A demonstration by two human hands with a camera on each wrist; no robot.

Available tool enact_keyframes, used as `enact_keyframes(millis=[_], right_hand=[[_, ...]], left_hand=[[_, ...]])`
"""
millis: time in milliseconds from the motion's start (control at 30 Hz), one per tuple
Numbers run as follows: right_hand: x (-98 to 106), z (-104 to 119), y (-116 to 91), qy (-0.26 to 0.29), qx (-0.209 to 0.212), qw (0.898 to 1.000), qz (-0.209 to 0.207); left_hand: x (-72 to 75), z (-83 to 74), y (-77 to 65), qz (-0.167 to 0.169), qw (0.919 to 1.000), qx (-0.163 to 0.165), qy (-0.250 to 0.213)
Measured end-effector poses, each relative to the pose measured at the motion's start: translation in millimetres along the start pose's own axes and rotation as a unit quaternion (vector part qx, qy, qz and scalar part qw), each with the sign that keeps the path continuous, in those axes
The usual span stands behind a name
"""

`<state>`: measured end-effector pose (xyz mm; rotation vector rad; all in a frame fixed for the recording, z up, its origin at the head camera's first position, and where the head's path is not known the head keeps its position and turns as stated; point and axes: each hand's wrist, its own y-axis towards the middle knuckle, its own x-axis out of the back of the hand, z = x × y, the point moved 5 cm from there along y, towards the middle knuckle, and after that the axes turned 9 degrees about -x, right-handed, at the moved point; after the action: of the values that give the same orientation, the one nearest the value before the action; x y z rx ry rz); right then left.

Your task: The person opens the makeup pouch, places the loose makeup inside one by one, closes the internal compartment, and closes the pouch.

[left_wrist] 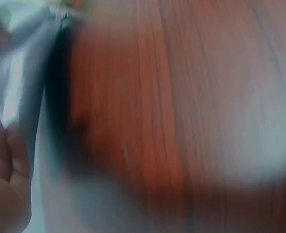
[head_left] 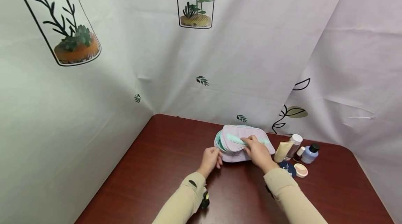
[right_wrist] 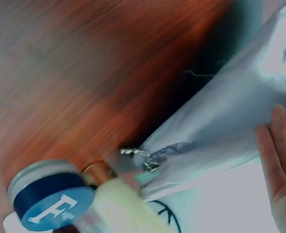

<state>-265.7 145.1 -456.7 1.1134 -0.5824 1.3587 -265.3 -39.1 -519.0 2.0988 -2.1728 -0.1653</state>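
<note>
A lilac cosmetic pouch [head_left: 243, 131] with mint lining and a mint strip [head_left: 236, 139] across its lid lies at the back of the table. Its left side gapes, showing the lining. My left hand [head_left: 211, 159] pinches the pouch's front left edge, though the fingertips are small there. In the left wrist view, blurred fingers [left_wrist: 9, 150] lie along the pouch's side. My right hand [head_left: 259, 152] grips the lid near the strip with thumb and fingers. The right wrist view shows the right fingers [right_wrist: 278, 155] against the pouch's side and a metal zipper pull [right_wrist: 150, 162] at its end.
Right of the pouch stand a cream tube [head_left: 282, 151], a white-capped bottle [head_left: 295, 139], a small nail polish bottle [head_left: 299, 154] and a blue bottle [head_left: 309, 155]. A dark blue round jar [head_left: 287, 169] and a small compact [head_left: 300, 170] sit before them. Fabric hangs behind the table [head_left: 169, 154].
</note>
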Motion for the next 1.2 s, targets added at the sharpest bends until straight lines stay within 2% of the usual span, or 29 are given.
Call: enact_keyframes(millis=[133,233,367,533,633,733,767,833,967,1033,1133,1200], right_hand=[[3.3,-9.7,-5.2,0.015,0.029,0.999,0.024],[2.7,-18.0,-6.7,0.035,0.03,0.998,0.053],[-0.9,-23.0,-6.3,0.057,0.023,0.994,0.091],[-7.7,-18.6,-6.2,0.055,0.034,0.993,0.098],[-12.2,-11.6,-7.9,0.053,0.074,0.991,0.1],[-18.0,-8.1,-10.0,0.032,0.101,0.988,0.115],[-19.5,-8.0,-10.8,0.024,0.101,0.987,0.121],[-20.6,-9.4,-12.4,0.008,0.086,0.987,0.135],[-15.4,-10.9,-16.3,-0.003,0.043,0.988,0.148],[-10.8,-11.9,-18.3,-0.014,0.017,0.99,0.142],[-6.3,-16.1,-21.3,-0.023,-0.03,0.99,0.137],[-6.7,-19.6,-23.7,-0.007,-0.058,0.987,0.149]], left_hand=[[33.9,4.8,9.6,-0.068,0.9964,0.016,0.047],[47.3,8.9,16.5,-0.088,0.9923,0.021,0.084],[49.0,7.3,20.5,-0.082,0.9912,0.018,0.103],[43.4,4.4,22.2,-0.08,0.9914,0.015,0.103],[43.5,1.4,22.8,-0.104,0.9847,0.0,0.14],[45.6,0.9,23.6,-0.127,0.9733,-0.016,0.191],[45.9,1.5,23.9,-0.125,0.9708,-0.016,0.204],[45.2,4.9,24.8,-0.103,0.9715,-0.006,0.213],[41.1,13.8,23.6,-0.018,0.9767,0.037,0.211],[39.3,17.2,21.5,0.012,0.9784,0.055,0.199],[37.1,19.2,19.4,0.027,0.9794,0.062,0.19],[35.5,19.4,19.0,0.027,0.9793,0.057,0.192]])
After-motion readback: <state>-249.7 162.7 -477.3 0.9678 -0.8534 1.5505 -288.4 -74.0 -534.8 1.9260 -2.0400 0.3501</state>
